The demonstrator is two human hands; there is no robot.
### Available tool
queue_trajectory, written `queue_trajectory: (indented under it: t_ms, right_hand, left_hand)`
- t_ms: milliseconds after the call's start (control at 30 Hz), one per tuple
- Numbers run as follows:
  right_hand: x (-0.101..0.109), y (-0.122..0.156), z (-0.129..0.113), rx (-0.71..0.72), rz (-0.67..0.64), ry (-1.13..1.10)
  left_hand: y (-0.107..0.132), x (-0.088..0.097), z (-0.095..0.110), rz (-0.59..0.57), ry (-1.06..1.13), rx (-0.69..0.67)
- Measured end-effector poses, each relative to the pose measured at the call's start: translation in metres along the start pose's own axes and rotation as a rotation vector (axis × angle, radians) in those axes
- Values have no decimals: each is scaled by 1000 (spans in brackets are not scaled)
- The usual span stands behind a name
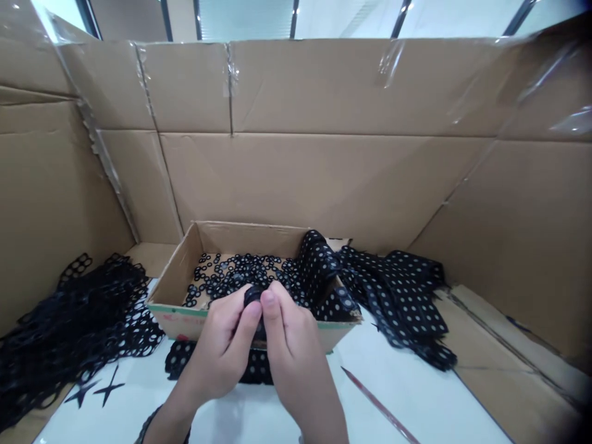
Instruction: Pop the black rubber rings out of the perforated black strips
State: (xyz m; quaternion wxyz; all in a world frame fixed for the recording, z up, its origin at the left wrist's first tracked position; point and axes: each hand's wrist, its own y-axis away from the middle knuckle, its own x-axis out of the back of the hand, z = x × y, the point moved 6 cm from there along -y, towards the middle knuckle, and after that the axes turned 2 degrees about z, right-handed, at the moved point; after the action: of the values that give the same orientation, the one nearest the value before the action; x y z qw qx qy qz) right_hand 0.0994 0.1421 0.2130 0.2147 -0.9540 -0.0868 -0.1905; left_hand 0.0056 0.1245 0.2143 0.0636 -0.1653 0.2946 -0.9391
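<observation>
1. black rubber piece (253,296), small and mostly hidden by the fingers, is held between both hands, just above the front wall of a cardboard tray; its exact shape cannot be made out.
2. left hand (217,345): grip closed on the piece, thumb and fingers pressing it from the left.
3. right hand (296,348): grip also closed on the piece, pressing from the right, with its thumb just beside the left thumb.
4. cardboard tray (250,237) sits directly beyond the hands and holds a loose layer of small black rubber rings (240,274).
5. perforated black rubber strips (324,265) drape over the tray's right wall and spread into a heap (398,296) on the desk.
6. tangled pile of punched black rubber (78,333) lies left of the tray, with two star-shaped black scraps (108,385) just beside it.
7. white desk (416,394) carries a thin red rod (379,404), right of the hands.
8. taped cardboard panels (314,179) stand behind and to both sides.
</observation>
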Motion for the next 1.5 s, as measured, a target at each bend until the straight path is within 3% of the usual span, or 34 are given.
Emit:
queue_trajectory:
  t_ms: [100,300,433,600,633,700,833,900,967,1067,1167,1267,1367,1500]
  right_hand:
    - [-1,-3,0,33,-21,-11]
    - [-11,-13,-1,147,-38,-220]
    - [-23,-19,5,59,-56,-588]
    - [-25,-38,18,-57,-20,-1139]
    - [-21,-43,24,-45,21,-1129]
    - [-14,-51,38,1,99,-851]
    - [-13,-59,72,-46,76,246]
    - [-11,-59,80,-72,58,519]
    - [-3,-56,70,-13,121,482]
    - [8,-43,42,49,204,164]
    - [1,-26,19,27,119,-88]
    - [-16,-15,5,20,25,-106]
    - [-30,-13,5,-28,-39,-104]
    - [-38,-17,9,-62,-61,-196]
  left_hand:
    - [0,4,-10,-16,68,7]
    - [7,19,-40,159,479,202]
    - [2,20,-37,196,773,219]
    - [-6,42,-37,442,1024,220]
    - [-6,46,-38,477,1045,225]
    - [-6,48,-41,498,1060,268]
    - [-5,39,-46,434,1085,396]
    - [-7,35,-45,389,1067,393]
    - [-10,32,-44,344,1016,365]
    - [-14,30,-46,306,926,368]
    - [-12,29,-49,300,802,392]
    - [-8,27,-53,244,637,411]
    - [-4,28,-55,230,564,370]
    - [-3,25,-57,281,652,363]
